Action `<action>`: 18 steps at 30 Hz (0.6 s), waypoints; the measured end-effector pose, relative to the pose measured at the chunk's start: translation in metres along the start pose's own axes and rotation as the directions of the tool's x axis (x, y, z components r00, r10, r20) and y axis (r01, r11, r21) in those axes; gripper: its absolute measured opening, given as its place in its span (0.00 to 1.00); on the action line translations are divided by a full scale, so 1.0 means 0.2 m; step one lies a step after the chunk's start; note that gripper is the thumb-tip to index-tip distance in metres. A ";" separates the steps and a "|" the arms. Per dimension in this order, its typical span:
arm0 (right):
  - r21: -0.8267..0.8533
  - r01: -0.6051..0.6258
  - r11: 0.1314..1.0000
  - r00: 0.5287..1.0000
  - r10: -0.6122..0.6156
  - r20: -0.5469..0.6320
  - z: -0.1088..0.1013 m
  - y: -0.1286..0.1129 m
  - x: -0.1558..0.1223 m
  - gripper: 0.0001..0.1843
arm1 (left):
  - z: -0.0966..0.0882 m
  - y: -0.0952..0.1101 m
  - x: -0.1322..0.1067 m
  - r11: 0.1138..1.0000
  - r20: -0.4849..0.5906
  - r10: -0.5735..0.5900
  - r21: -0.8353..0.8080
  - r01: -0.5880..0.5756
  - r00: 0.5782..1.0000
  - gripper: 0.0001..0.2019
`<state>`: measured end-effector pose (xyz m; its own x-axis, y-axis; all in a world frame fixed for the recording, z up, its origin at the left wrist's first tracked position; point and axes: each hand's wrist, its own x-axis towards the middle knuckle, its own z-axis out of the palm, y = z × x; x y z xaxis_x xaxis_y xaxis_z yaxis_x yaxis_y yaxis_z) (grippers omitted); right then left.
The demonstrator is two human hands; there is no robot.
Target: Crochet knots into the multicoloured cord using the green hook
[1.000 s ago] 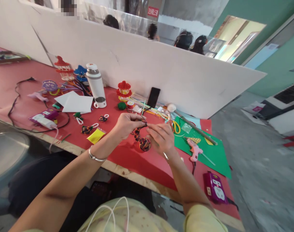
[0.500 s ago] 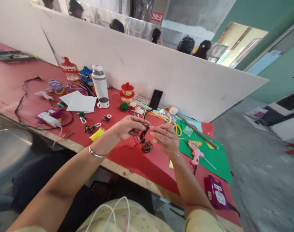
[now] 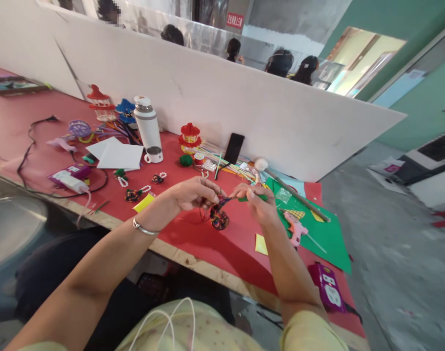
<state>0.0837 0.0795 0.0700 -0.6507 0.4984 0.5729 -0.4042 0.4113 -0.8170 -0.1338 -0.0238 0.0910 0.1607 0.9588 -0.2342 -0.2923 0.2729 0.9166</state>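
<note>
My left hand (image 3: 193, 192) pinches the top of a small multicoloured pipe-cleaner ornament (image 3: 218, 218) that hangs just above the red table (image 3: 208, 243). My right hand (image 3: 258, 204) is closed on a green pipe cleaner (image 3: 252, 198) that runs leftwards into the ornament's top. Both hands are held together over the table's middle. A silver bangle sits on my left wrist.
A white flask (image 3: 145, 124) and cup (image 3: 153, 154), paper lanterns (image 3: 189, 136), a black phone (image 3: 233, 147), small finished ornaments (image 3: 132, 195) and white paper (image 3: 114, 155) lie behind. A pink glue gun (image 3: 294, 227) rests on green card (image 3: 317, 229); a purple power strip (image 3: 327, 287) lies near the right edge. Other people sit beyond the white partition (image 3: 226, 97).
My right hand has moved right and now pulls a green pipe cleaner out sideways from the ornament. The ornament hangs slightly lower; a yellow note on the table is uncovered.
</note>
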 end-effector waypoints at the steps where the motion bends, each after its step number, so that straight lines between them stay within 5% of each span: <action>1: -0.035 -0.001 0.999 1.000 0.001 0.014 0.00 -0.01 0.01 0.11 | -0.01 0.00 0.00 1.000 -0.015 -0.002 0.004 0.002 1.000 0.09; 7: -0.288 0.028 0.957 0.985 0.022 0.170 -0.06 -0.13 0.10 0.11 | -0.07 0.02 0.06 0.991 -0.052 0.062 0.125 -0.055 0.997 0.08; 12: -0.016 -0.045 0.999 0.997 0.046 0.063 -0.15 0.01 0.20 0.13 | -0.05 0.14 0.19 0.983 0.049 0.110 0.144 -0.116 0.993 0.11; 18: 0.195 -0.247 0.949 0.963 0.263 -0.062 -0.28 0.22 0.33 0.17 | -0.08 0.23 0.43 0.970 0.061 0.213 0.105 -0.219 0.975 0.13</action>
<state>0.0588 0.1740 0.0760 -0.6929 0.6354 0.3408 -0.3482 0.1191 -0.9298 -0.1486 0.0725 0.1079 0.1514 0.9884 -0.0130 -0.2193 0.0464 0.9746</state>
